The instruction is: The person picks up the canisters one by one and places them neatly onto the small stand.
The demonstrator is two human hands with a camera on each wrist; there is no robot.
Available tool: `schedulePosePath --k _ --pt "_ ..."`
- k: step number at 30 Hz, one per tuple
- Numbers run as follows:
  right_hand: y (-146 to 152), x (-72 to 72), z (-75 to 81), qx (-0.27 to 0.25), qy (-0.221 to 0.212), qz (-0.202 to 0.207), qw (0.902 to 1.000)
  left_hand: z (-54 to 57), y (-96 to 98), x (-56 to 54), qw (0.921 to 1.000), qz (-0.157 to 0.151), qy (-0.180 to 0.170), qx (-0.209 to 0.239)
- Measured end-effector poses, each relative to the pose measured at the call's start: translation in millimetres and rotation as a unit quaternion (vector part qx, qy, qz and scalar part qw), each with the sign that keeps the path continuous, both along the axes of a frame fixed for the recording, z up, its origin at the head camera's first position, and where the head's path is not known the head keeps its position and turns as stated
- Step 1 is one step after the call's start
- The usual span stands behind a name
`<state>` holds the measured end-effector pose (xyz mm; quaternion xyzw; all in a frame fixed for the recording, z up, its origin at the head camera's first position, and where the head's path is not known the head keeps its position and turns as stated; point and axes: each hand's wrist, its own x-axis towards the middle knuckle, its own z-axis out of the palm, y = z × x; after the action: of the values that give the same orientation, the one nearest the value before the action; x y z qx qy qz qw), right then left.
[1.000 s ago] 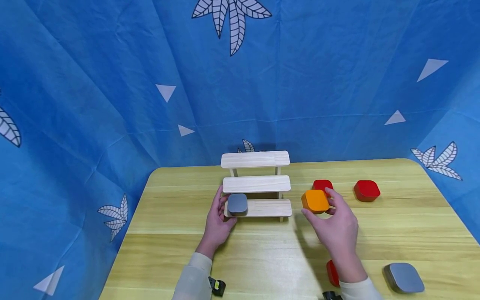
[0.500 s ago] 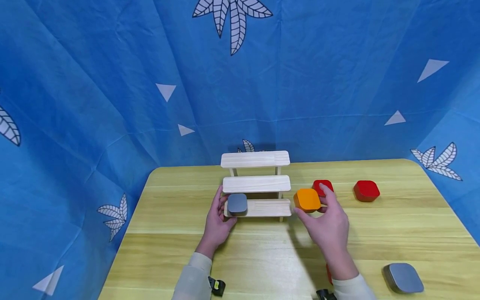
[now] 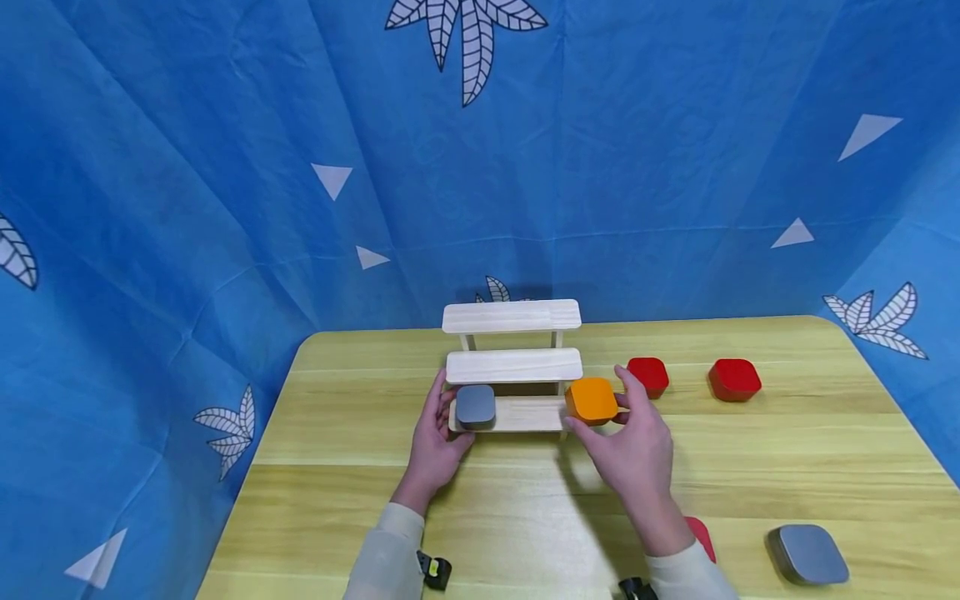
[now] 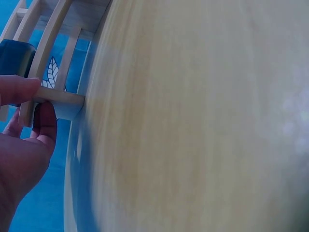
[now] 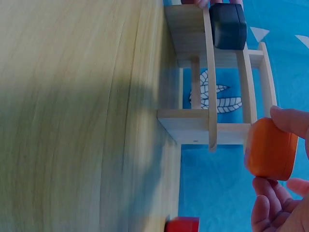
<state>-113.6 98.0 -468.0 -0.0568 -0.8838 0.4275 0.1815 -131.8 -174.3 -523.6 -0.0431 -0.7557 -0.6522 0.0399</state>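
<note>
The head view is bright, with pale glare on the surface (image 3: 517,517) and soft shadows; both wrist views look dimmer and hazier.

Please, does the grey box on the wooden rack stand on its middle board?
No, the grey box stands on the lowest board, at its left end.

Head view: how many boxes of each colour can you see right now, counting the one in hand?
Red boxes: 3, one partly hidden
Grey boxes: 2
Orange box: 1
Total: 6
</note>
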Motion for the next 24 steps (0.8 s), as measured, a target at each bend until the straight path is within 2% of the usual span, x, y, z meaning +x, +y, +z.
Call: schedulePosePath --k 9,24 --pt "-5 -0.9 1.6 -0.006 0.0 0.005 1.0 -0.6 0.6 0.4 0.9999 0.0 0.012 0.0" --pt "-17 -2.5 -2.1 0.003 -0.004 0.011 0.9999 -0.9 -0.3 -0.1 1.0 0.004 -0.003 -0.002"
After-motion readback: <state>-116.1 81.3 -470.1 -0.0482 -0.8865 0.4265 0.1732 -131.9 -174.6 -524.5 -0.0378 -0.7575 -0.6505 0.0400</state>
